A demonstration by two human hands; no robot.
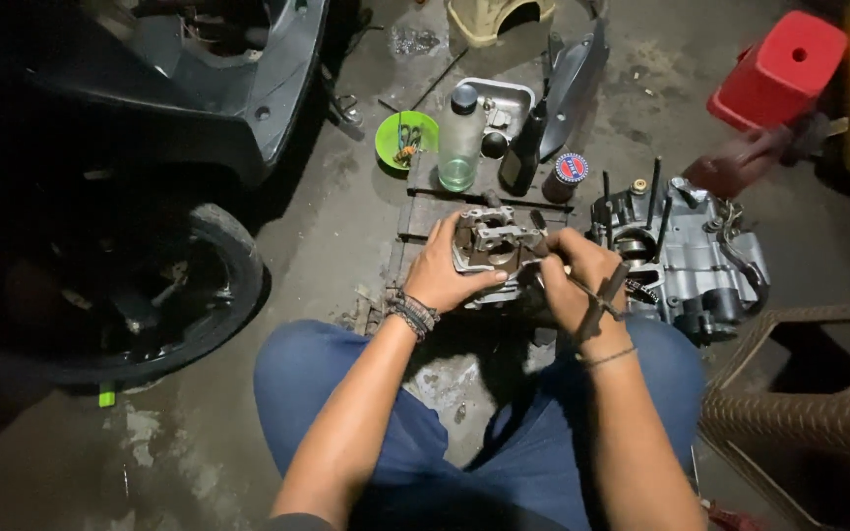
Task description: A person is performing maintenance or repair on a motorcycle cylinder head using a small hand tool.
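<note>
Cylinder head (pixel 489 246): grey, grimy metal, gripped by left hand (pixel 445 270).

Dim overhead light pools on the concrete floor (pixel 346 211). The scooter (pixel 100 147) at left sinks into deep shadow. Edges soften.
</note>
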